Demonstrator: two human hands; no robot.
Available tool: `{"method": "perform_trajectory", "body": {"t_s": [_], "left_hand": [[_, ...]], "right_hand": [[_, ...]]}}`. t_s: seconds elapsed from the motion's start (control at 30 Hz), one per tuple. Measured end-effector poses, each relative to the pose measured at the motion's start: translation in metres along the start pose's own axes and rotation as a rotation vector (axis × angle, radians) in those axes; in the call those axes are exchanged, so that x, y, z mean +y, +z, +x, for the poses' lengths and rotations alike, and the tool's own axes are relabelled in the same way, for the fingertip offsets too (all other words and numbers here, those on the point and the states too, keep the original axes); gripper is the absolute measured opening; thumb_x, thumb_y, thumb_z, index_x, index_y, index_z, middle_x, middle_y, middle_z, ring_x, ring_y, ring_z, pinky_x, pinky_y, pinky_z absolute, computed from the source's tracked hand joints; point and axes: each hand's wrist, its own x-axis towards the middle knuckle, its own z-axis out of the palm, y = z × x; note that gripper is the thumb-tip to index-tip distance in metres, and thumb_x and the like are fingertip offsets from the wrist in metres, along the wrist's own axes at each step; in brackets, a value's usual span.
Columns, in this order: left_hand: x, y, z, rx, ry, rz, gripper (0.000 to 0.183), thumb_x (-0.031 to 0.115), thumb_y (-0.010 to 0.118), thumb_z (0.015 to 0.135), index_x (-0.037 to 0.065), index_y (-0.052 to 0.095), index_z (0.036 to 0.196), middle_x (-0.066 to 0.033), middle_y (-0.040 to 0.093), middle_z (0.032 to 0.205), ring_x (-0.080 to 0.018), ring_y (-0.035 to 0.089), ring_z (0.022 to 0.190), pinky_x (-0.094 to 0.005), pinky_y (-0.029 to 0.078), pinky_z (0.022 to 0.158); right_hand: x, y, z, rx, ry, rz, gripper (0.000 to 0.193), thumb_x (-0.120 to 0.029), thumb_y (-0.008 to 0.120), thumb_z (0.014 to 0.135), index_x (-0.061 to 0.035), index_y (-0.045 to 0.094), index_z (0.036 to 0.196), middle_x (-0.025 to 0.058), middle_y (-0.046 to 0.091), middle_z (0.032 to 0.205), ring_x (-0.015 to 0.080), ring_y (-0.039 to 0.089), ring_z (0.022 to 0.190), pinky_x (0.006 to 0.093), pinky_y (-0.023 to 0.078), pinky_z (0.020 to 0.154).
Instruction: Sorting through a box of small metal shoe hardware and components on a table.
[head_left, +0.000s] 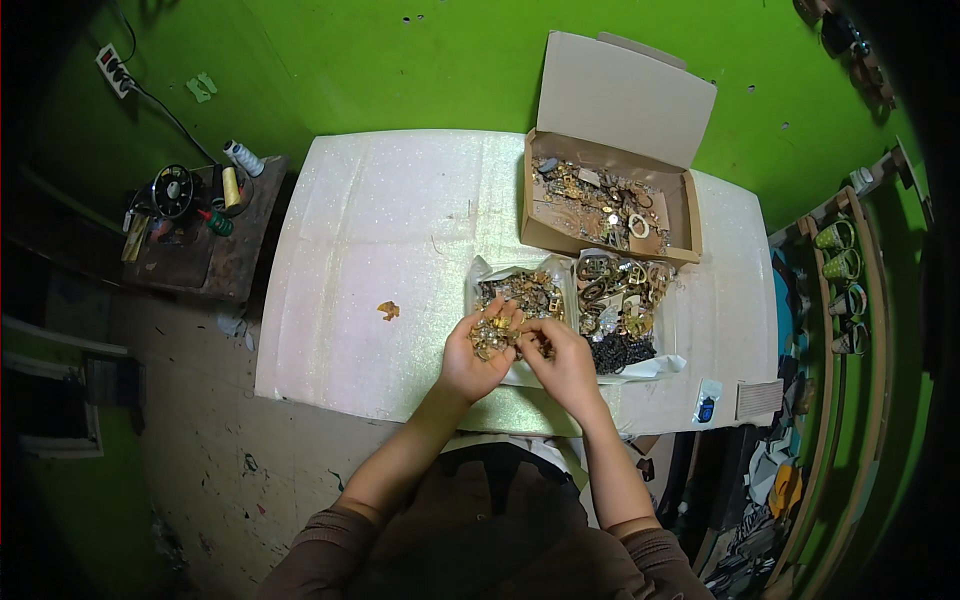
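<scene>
My left hand [466, 370] is turned palm up and cupped around a heap of small gold and silver metal trinkets [491, 338]. Over the edge of that heap, my right hand [562, 365] has its thumb and fingers pinched together; what sits between them is too small to make out. Both hands are above the near side of a white-lined tray of mixed metal bits [540, 285]. Right beside it, a second compartment or tray holds metal buckles and rings [625, 290], with a black beaded or chain-like pile [622, 352] at its near end.
Behind the trays stands an open cardboard box [610, 243] with loose fittings inside. A gold-brown scrap [389, 311] lies on the white glittery table [350, 220]. A small packet [707, 400] and a card [760, 400] lie near right. A sewing machine table [225, 270] is left.
</scene>
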Motion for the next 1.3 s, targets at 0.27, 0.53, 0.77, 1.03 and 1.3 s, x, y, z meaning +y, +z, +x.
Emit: {"method": "perform_trajectory", "body": {"t_s": [0.27, 0.53, 0.77, 1.03, 1.3], "left_hand": [[-0.003, 0.006, -0.003, 0.009, -0.072, 0.021, 0.033, 0.02, 0.031, 0.089, 0.005, 0.048, 0.113, -0.009, 0.051, 0.112, -0.0208, 0.044, 0.109, -0.0351, 0.033, 0.095], [0.002, 0.01, -0.003, 0.025, -0.038, -0.016, 0.031, 0.018, 0.032, 0.089, 0.006, 0.047, 0.112, -0.0091, 0.05, 0.115, -0.0204, 0.04, 0.115, -0.0348, 0.029, 0.098], [0.001, 0.001, 0.002, -0.019, -0.018, -0.001, 0.033, 0.018, 0.031, 0.089, 0.005, 0.044, 0.116, -0.0105, 0.046, 0.118, -0.0227, 0.038, 0.116, -0.038, 0.028, 0.099], [0.003, 0.001, 0.0, -0.017, -0.023, -0.011, 0.032, 0.018, 0.03, 0.089, 0.005, 0.044, 0.115, -0.0113, 0.047, 0.118, -0.0221, 0.038, 0.116, -0.037, 0.029, 0.099], [0.004, -0.002, 0.002, 0.002, -0.013, 0.042, 0.033, 0.019, 0.029, 0.089, 0.006, 0.043, 0.116, -0.01, 0.046, 0.12, -0.0221, 0.039, 0.116, -0.0366, 0.029, 0.099]], "right_hand": [[0.012, -0.002, 0.002, -0.01, 0.304, 0.468, 0.015, -0.006, 0.059, 0.076, 0.0019, 0.058, 0.089, 0.003, 0.058, 0.071, 0.0057, 0.05, 0.061, 0.0195, 0.042, 0.057], [0.017, -0.012, 0.006, 0.119, 0.316, 0.238, 0.017, -0.009, 0.058, 0.077, 0.0005, 0.057, 0.091, 0.0047, 0.058, 0.073, 0.0099, 0.053, 0.063, 0.0226, 0.043, 0.059], [0.004, 0.004, 0.0, -0.039, 0.027, -0.011, 0.015, -0.013, 0.06, 0.073, -0.0034, 0.058, 0.085, 0.0096, 0.057, 0.081, 0.0254, 0.056, 0.074, 0.0333, 0.045, 0.064], [0.009, 0.001, 0.004, 0.013, 0.112, 0.033, 0.009, -0.009, 0.059, 0.072, -0.0038, 0.058, 0.08, 0.0096, 0.056, 0.078, 0.026, 0.055, 0.075, 0.0333, 0.044, 0.064], [0.008, 0.001, 0.009, 0.1, -0.035, -0.126, 0.02, -0.012, 0.058, 0.073, -0.0041, 0.057, 0.091, 0.0128, 0.054, 0.092, 0.0296, 0.051, 0.088, 0.0359, 0.042, 0.077]]}}
